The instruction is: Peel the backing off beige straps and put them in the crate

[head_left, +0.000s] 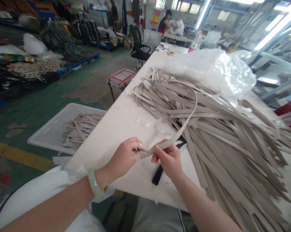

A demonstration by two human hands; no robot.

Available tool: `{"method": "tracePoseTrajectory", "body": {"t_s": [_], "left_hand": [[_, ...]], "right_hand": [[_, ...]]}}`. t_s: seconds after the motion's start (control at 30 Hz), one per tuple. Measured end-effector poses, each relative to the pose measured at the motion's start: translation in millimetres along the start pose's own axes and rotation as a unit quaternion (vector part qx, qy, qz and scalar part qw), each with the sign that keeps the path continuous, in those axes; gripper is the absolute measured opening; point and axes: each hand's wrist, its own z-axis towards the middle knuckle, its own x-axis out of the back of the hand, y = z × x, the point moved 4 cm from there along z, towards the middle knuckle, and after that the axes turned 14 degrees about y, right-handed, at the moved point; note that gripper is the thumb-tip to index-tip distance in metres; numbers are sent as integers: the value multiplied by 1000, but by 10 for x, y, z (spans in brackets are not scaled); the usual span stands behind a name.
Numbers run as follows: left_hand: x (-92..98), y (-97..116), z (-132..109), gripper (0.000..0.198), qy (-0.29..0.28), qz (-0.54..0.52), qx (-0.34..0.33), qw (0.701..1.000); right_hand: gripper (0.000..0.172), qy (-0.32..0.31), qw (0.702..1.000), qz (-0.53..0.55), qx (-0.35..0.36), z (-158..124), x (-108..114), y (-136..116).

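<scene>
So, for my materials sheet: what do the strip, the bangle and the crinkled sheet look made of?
The strip between the left hand and right hand looks like matte, flexible synthetic leather or rubber; no weave shows. The bangle looks like pale-green jade or glass, glossy. The sheet looks like clear polythene, creased and shiny.

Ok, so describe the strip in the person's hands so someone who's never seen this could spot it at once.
Start at the long white table and find the big heap of grey-beige flat strips on it. At the heap's near edge, one strip arcs up in a tall loop, pinched between the left hand and right hand. It's the only strip held in the hands.
</scene>
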Motion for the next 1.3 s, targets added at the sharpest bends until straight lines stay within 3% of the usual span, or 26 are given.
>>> {"method": "tracePoseTrajectory", "body": {"t_s": [0.13,0.27,0.37,0.43,0.5,0.57,0.63,0.7,0.77,0.8,0.87,0.97,1.03,1.17,1.23,1.3], "left_hand": [[-7,-78,-24,9,-19,6,18,1000],[-63,-230,-92,9,-66,-19,104,992],[-160,-299,-154,15,-90,-121,203,968],[-211,-280,-165,20,-86,-198,225,950],[-229,-249,-163,23,-75,-247,220,941],[-225,-242,-172,23,-70,-244,213,944],[-218,-267,-200,20,-75,-198,215,953],[-231,-299,-238,20,-95,-157,228,956],[-256,-316,-262,21,-110,-163,251,948],[-262,-315,-261,23,-108,-180,258,943],[-251,-294,-232,22,-89,-220,251,939],[-180,-246,-192,16,-70,-224,209,949],[-137,-233,-212,15,-90,-161,196,963],[-148,-245,-304,15,-166,-67,208,962],[-165,-257,-291,12,-149,-84,215,961],[-169,-257,-238,10,-116,-126,205,964]], "right_hand": [[23,-25,999,13,-32,42,5,24],[34,24,996,68,-45,172,126,-54],[32,19,999,13,32,131,95,-56],[29,-35,995,-45,82,34,-9,-17],[26,-99,990,-67,79,-40,-101,29],[29,-118,992,-31,20,-21,-104,44],[35,-64,996,34,-50,86,-12,23],[36,19,995,70,-72,191,107,-10],[33,50,997,49,-29,212,150,-35],[31,31,999,22,1,182,122,-34],[28,-62,997,-34,39,68,-4,5],[22,-180,983,-46,16,-55,-130,61],[30,-159,987,21,-23,13,-71,22],[33,-14,992,122,-9,266,181,-88],[36,-24,995,88,30,256,172,-67],[35,-102,993,37,42,138,45,16]]}}
